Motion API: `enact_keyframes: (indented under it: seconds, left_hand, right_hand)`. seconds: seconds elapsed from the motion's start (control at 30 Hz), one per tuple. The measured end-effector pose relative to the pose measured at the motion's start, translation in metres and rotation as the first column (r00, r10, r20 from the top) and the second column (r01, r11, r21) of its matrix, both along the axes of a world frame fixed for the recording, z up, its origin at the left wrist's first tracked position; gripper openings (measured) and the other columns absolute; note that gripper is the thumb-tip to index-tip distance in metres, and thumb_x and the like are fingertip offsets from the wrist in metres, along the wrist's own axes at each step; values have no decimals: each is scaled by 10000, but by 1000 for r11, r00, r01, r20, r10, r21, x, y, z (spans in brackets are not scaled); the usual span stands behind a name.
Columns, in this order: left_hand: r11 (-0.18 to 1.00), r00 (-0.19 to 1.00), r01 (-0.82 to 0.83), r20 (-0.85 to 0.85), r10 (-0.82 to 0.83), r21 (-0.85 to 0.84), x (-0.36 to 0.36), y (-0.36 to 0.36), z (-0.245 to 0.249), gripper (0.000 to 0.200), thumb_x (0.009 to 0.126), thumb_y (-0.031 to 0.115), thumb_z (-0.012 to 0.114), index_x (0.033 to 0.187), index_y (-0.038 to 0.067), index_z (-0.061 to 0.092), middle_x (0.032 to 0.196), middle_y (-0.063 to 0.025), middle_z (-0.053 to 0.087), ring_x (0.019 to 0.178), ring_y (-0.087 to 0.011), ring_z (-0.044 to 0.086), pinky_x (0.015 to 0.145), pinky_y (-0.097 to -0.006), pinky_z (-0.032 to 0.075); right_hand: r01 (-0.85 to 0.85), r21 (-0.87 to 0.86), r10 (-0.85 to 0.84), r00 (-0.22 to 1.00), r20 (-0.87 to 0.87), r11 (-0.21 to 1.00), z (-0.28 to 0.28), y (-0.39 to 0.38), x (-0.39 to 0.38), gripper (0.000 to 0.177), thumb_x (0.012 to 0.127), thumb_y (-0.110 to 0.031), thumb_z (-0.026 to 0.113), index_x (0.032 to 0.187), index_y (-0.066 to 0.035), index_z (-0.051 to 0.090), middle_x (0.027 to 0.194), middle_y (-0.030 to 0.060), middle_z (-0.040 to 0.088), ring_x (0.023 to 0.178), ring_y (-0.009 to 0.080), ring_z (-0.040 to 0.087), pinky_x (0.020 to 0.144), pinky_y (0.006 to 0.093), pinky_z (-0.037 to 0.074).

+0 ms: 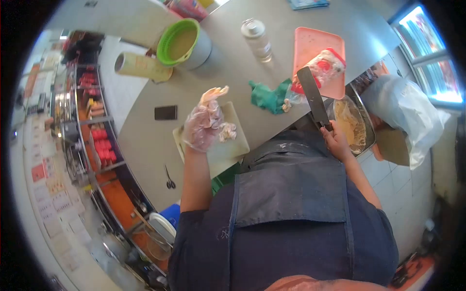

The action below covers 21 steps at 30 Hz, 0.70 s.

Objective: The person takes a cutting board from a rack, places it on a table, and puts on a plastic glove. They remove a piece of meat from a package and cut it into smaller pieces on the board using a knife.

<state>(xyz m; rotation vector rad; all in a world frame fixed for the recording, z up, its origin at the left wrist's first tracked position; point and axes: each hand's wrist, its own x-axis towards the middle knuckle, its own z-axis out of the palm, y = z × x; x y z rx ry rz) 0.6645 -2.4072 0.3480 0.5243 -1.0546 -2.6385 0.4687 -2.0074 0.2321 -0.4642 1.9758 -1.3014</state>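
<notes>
My left hand [203, 127], in a clear plastic glove, is raised over a pale cutting board [235, 145] and closed on a pale piece of raw meat [213, 97]. Beside it, another small pale piece [227, 132] shows above the board. My bare right hand [336, 140] grips the handle of a cleaver [314, 97], its broad dark blade pointing away from me. Under and beside the blade are a green cloth or glove [272, 97] and a pink tray [307, 43] with a red-and-clear plastic package [325, 65].
A metal pan [371, 133] with a yellowish mix in a bag stands right of my right hand. Scissors [169, 178], a phone [165, 112], a roll [141, 67], a green-rimmed bucket [200, 54] and a bottle [257, 41] are on the table. A white bag [412, 106] is at right.
</notes>
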Motion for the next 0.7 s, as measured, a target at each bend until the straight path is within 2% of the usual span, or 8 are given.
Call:
enact_keyframes:
  seconds: [0.1, 0.27, 0.37, 0.43, 0.53, 0.6, 0.67, 0.7]
  left_hand:
    - [948, 930, -124, 299, 214, -292, 52, -11, -4, 238, 968, 215, 612, 1137, 48, 618, 899, -38, 612, 735, -142, 594, 633, -267, 483]
    - [536, 662, 489, 693, 285, -688, 158, -62, -114, 277, 968, 228, 601, 1157, 35, 665, 1053, -74, 690, 905, -213, 666, 786, -323, 529]
    - [158, 469, 774, 722, 508, -613, 186, -66, -143, 266, 965, 208, 566, 1144, 46, 676, 1089, -112, 700, 963, -262, 674, 845, -367, 535]
    - [155, 275, 867, 714, 644, -474, 147, -28, -69, 249, 962, 175, 541, 1135, 59, 675, 1105, -133, 694, 1008, -284, 669, 880, -387, 535]
    - [97, 415, 798, 658, 628, -595, 131, -28, -77, 430, 956, 413, 521, 1247, 113, 622, 1180, -218, 653, 1034, -393, 645, 897, -491, 519]
    - [-338, 698, 706, 530, 482, -622, 111, -25, -102, 385, 919, 331, 575, 1239, 126, 633, 1166, -203, 661, 1050, -370, 645, 908, -479, 524]
    - [-232, 884, 461, 466, 38, -857, 62, 0, -93, 281, 919, 246, 585, 1151, 116, 678, 1185, -181, 661, 1134, -333, 620, 936, -438, 521]
    - [-172, 895, 442, 445, 21, -881, 35, 24, -73, 274, 913, 224, 592, 1149, 115, 678, 1181, -163, 665, 1134, -328, 620, 935, -425, 524]
  right_hand:
    - [-81, 26, 82, 996, -30, 996, -5, -12, -1, 205, 1028, -231, 580, 1142, -72, 521, 618, -67, 456, 483, 21, 408, 442, 219, 308]
    - [-31, 10, 31, 999, 16, 999, 34, -49, 25, 211, 1025, -236, 588, 1132, -64, 528, 619, -68, 458, 500, 10, 404, 453, 221, 303]
    - [22, -62, -13, 990, 143, 998, 36, -57, 44, 209, 1023, -236, 590, 1123, -62, 529, 617, -64, 470, 499, 9, 411, 450, 219, 305]
    - [-36, -17, 37, 998, 57, 999, 30, -54, 53, 197, 1024, -234, 588, 1114, -69, 526, 611, -65, 471, 493, 9, 411, 445, 216, 305]
    - [-45, -19, 44, 999, -9, 999, 17, -45, 65, 188, 1025, -234, 589, 1100, -75, 521, 601, -71, 461, 485, 7, 401, 439, 207, 303]
    - [-4, -41, 5, 1000, 15, 999, 18, -37, 71, 187, 1025, -234, 591, 1094, -78, 518, 596, -74, 453, 479, 7, 395, 436, 201, 303]
    - [60, -63, -54, 994, 90, 996, 23, -34, 77, 187, 1024, -234, 593, 1092, -79, 515, 594, -75, 448, 474, 8, 392, 434, 198, 306]
    - [89, -82, -79, 990, 116, 993, 21, -30, 78, 188, 1024, -234, 593, 1092, -78, 515, 595, -74, 448, 472, 9, 394, 433, 198, 307]
